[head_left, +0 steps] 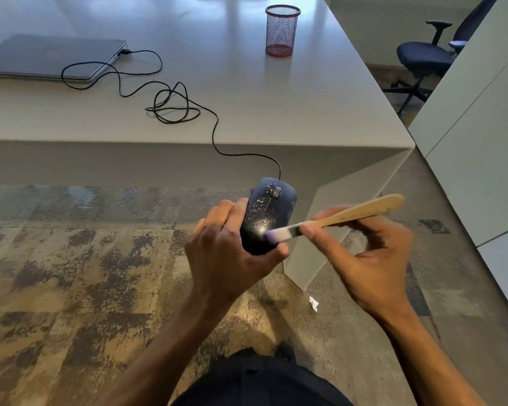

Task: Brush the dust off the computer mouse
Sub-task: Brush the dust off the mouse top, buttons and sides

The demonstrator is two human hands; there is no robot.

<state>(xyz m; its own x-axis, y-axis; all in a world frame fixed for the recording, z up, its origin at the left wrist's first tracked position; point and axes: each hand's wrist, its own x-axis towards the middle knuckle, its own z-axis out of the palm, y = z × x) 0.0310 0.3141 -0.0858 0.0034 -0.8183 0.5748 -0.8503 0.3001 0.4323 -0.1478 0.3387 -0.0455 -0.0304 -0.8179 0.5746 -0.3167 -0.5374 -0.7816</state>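
A black wired computer mouse [272, 205], speckled with pale dust on its top, is held in the air in front of the desk's edge, above the carpet. My left hand [226, 253] grips it from the left and below. My right hand [373, 259] pinches a small brush with a pale wooden handle [361, 210]. The brush's white bristles [277, 234] touch the rear part of the mouse. The mouse's black cable [170, 105] runs up over the desk's edge, coils on the desk and plugs into a closed grey laptop [47, 57].
The white desk [320, 106] ends in a corner at the right. A red mesh pen cup [281, 30] stands at its back. A dark office chair [425, 58] sits at the far right beside a pale partition [475, 136]. A white scrap [313, 303] lies on the patterned carpet.
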